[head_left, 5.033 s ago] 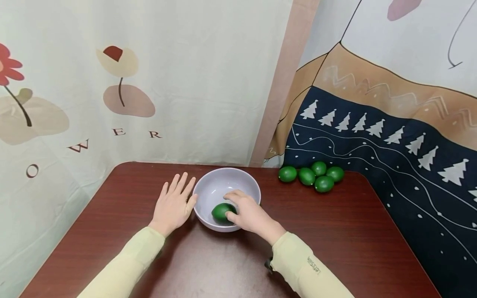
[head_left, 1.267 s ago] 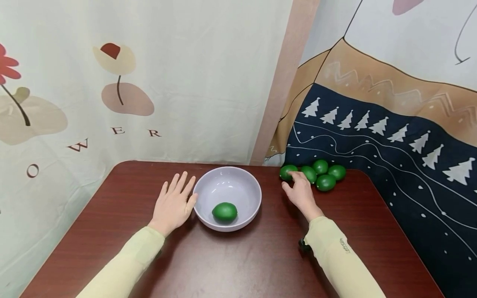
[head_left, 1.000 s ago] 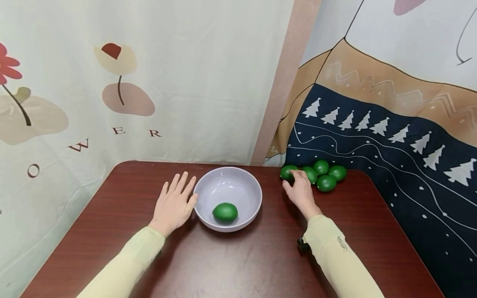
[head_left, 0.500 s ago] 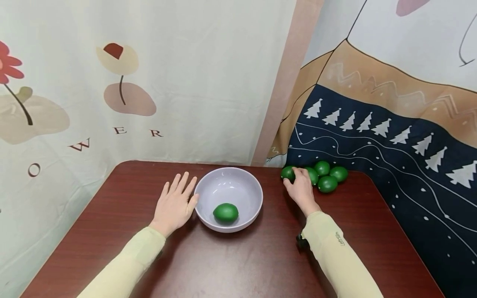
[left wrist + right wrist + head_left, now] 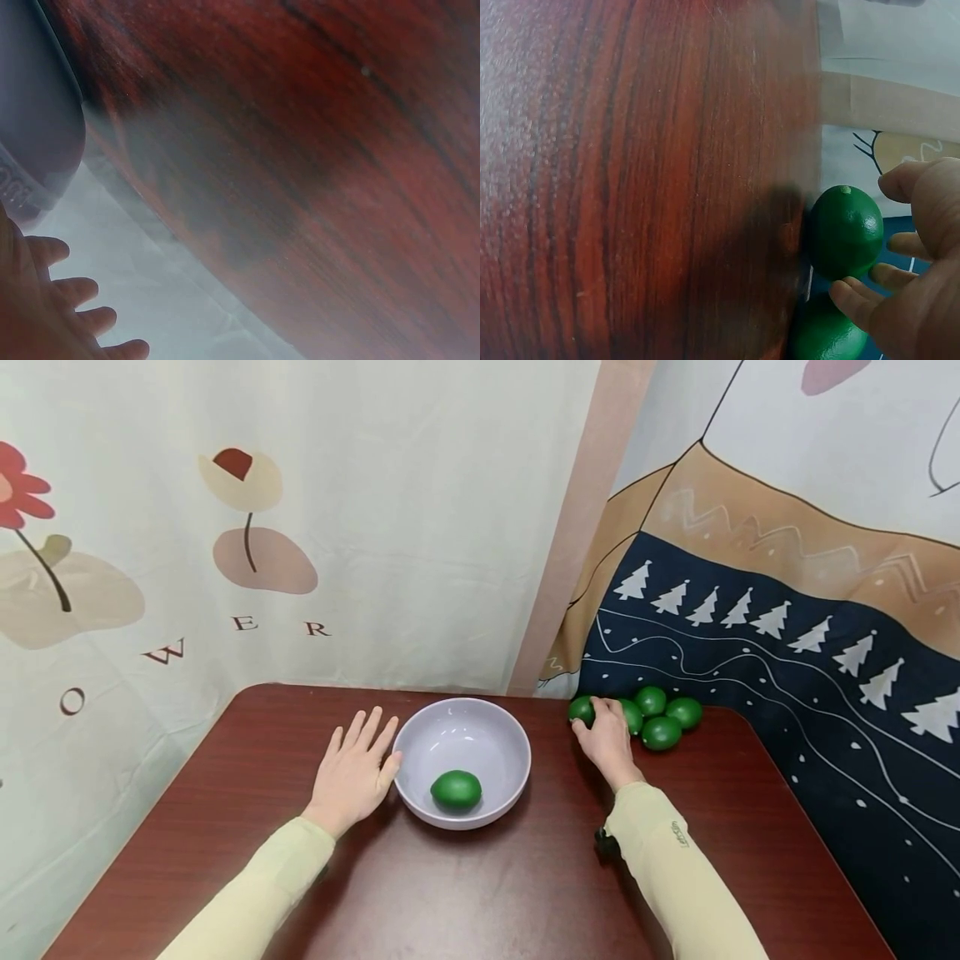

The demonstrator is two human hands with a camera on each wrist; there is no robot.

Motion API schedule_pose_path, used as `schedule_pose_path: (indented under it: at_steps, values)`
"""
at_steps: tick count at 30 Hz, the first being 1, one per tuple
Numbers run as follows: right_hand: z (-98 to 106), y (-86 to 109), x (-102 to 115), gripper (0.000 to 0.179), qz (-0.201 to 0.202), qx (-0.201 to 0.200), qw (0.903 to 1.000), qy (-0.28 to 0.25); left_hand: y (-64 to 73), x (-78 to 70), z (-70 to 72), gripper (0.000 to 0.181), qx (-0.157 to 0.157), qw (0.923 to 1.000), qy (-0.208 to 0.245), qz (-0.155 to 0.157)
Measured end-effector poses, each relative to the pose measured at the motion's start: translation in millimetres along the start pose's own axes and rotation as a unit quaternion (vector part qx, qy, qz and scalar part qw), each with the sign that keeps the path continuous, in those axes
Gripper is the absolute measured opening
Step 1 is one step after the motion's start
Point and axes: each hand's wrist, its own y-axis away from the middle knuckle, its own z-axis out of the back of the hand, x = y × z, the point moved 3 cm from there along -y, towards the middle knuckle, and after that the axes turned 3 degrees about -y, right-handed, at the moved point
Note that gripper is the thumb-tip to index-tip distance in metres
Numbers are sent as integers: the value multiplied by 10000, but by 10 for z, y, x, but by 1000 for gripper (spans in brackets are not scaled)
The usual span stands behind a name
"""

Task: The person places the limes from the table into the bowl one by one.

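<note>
My left hand [image 5: 351,777] lies with its fingers spread, the thumb at the left side of a pale lilac bowl [image 5: 491,752]. Inside the bowl, near its front, sits one green lime [image 5: 456,790]. At the back right, my right hand [image 5: 607,743] reaches to the leftmost lime [image 5: 581,711] of a cluster, fingers curved at its right side and thumb at its front. The right wrist view shows fingertips right at this lime [image 5: 846,232], with a gap between it and the thumb. Another lime [image 5: 826,334] lies beside it, partly behind the fingers.
Several more limes [image 5: 662,733] are bunched right of my right hand, close to the back edge of the dark red-brown wooden table [image 5: 480,893]. A pale printed curtain [image 5: 420,527] and a navy tree-patterned cloth [image 5: 750,643] hang behind the table.
My right hand has left the lime in the bowl and moved right to the cluster, its fingers settling closer around the leftmost lime. My left hand has stayed beside the bowl.
</note>
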Motion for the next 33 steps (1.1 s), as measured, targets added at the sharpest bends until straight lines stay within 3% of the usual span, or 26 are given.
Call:
schedule_pose_path:
  at_steps: [27,33]
  values:
    - [-72,10,27,52,-18,48,9998,-175,4,1,-22,60,-46,10000,-40,-36]
    - [-130,20,59,47,139,13,9996,-241,7,-2,-12,60,-40,10000,0,-18]
